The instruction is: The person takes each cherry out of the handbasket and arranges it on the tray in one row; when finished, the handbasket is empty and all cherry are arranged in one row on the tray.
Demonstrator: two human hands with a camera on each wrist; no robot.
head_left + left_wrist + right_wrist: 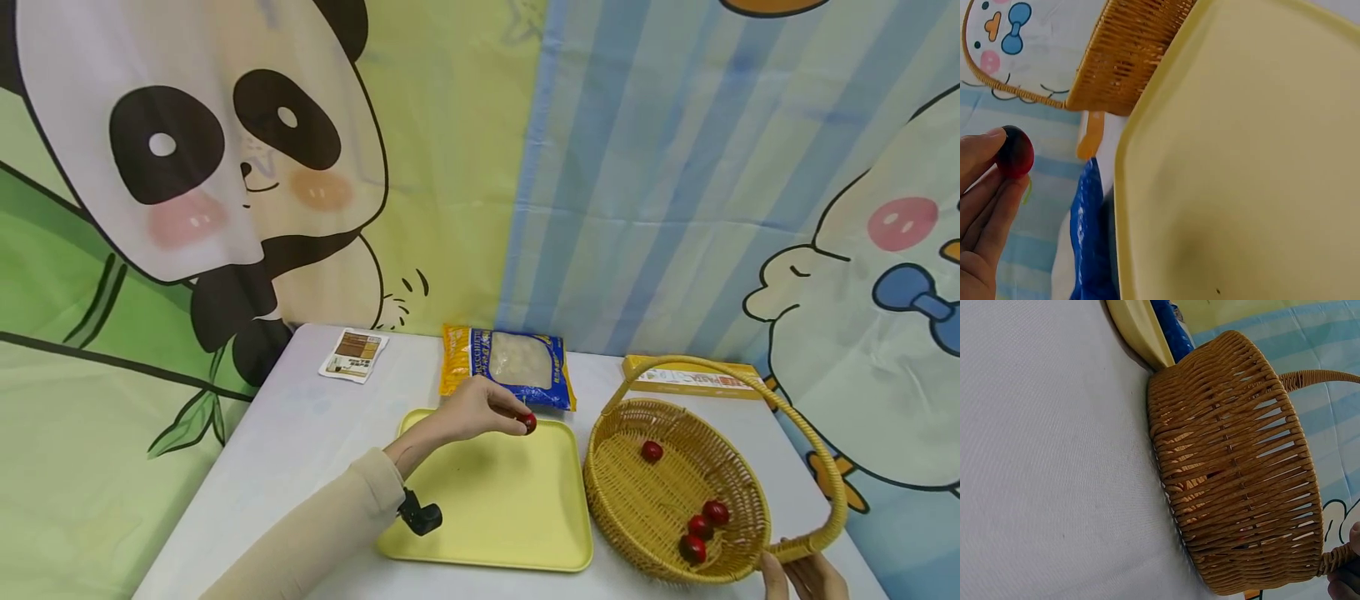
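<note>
Head view shows the left hand [480, 410] pinching a small red fruit [529, 422] between thumb and fingertips, just above the far edge of the yellow tray [495, 500], which lies on the white bench [300, 433]. Just right of the tray stands a wicker basket [622, 508] with four more red fruits [701, 527] inside, one apart near its far side and three clustered at its near side. The right hand [806, 577], at the basket's near right rim, has its fingers at the base of the hoop handle [813, 467]; most of the hand is cut off by the frame, so whether it truly grips cannot be told. The left wrist view confirms the pinch: the fruit [1015, 152] sits at the fingertips [985, 147], held lightly. As a judgement, such a light hold on a round, smooth fruit could let it slip and roll across the flat tray or off the bench, and the basket could tip if its handle is pulled. Beyond the tray lies a blue and orange food bag [510, 367]; its lettering is too small to read, as is that on the yellow box [690, 379] behind the basket and the small card [354, 356] left of the bag.
</note>
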